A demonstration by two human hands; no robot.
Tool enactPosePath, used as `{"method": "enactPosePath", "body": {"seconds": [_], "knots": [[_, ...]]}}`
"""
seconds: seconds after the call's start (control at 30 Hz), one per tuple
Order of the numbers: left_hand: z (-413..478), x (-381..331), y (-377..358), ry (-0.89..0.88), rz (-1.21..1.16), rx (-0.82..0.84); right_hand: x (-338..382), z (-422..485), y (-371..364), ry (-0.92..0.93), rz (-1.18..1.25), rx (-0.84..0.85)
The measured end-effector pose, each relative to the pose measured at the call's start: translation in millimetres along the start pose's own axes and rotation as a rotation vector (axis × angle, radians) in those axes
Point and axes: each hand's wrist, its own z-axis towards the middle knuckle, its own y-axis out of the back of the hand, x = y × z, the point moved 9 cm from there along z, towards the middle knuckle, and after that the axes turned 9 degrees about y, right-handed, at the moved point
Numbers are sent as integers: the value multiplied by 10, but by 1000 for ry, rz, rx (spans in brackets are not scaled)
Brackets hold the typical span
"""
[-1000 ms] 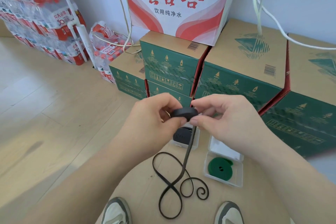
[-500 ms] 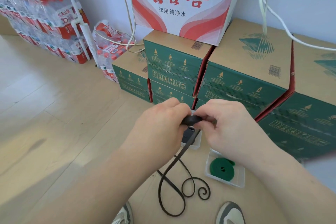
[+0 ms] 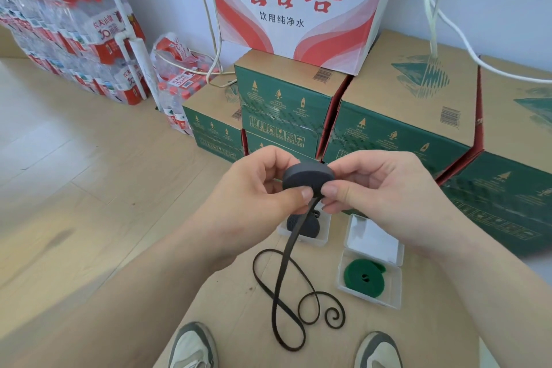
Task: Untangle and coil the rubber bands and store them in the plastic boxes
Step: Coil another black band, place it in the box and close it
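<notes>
I am watching both hands working at chest height above a cardboard sheet (image 3: pixel 236 293) lying on the wooden floor (image 3: pixel 89 188). The left hand (image 3: pixel 254 191) and the right hand (image 3: pixel 385 188) are each pinching the black rubber band coil (image 3: pixel 307 177) from opposite sides, thumbs pressing on its near edge and fingers curling behind it. The coil is sitting flat between the fingertips, lifted clear of the cardboard. The unwound tail (image 3: pixel 283 266) is hanging from under the coil, between the two thumbs, and is lying on the cardboard in wide loops ending in a small spiral. Beyond the tail, an open plastic box (image 3: pixel 326 236) is holding another dark coil (image 3: pixel 310 225); how much of it is wound I cannot tell, as the hands are covering part of it. To the right, a second clear box (image 3: pixel 388 303) with its lid folded back is holding a green coil (image 3: pixel 363 277). The toes of two shoes (image 3: pixel 191 346) are showing at the lower edge. Green cartons (image 3: pixel 283 104), a red-and-white carton (image 3: pixel 298 3) and packs of bottled water (image 3: pixel 74 27) are standing against the wall.
</notes>
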Motion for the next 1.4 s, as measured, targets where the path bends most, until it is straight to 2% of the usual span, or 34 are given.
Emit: {"method": "enactPosePath", "body": {"seconds": [0.07, 0.13, 0.2, 0.3, 0.4, 0.47, 0.6, 0.67, 0.7, 0.8, 0.83, 0.97, 1.03, 1.17, 1.33, 1.4], "knots": [[-11, -37, 35, -71, 242, -98, -19, 10, 2, 29, -149, 6], [-67, -151, 25, -237, 578, -229, 7, 6, -26, 107, -402, 12], [-113, -227, -94, -379, 763, -228, 89, -13, -121, 252, -586, 47], [-105, -201, -128, -376, 720, -195, 176, -62, -226, 410, -673, 84], [-66, -145, 12, -193, 557, -217, 85, -12, -6, 185, -480, -22], [-43, -70, 66, -56, 359, -164, 4, -9, 69, 50, -389, -25], [-59, -14, 19, 36, 96, -58, 52, -13, 66, 22, -276, 2], [-56, -13, -19, 32, 115, -34, 56, -12, 67, 11, -262, -4], [-52, -12, -23, 8, 199, -49, 54, -12, 57, 13, -299, 2], [-69, -119, -27, -216, 631, -194, 13, -13, 11, 43, -471, 15], [-93, -163, -68, -300, 709, -214, 17, -20, -18, 65, -520, 22], [-194, -250, -257, -480, 808, -162, 127, -56, -154, 281, -699, 54], [-188, -241, -227, -455, 801, -189, 99, -34, -80, 232, -615, 5], [-58, -94, -17, -197, 558, -203, -83, 3, 16, 25, -450, 8], [13, 35, 49, -29, 263, -126, -35, 16, 14, 11, -324, 23], [9, 32, 15, -38, 336, -102, -23, 20, 5, 36, -400, 33]]}}
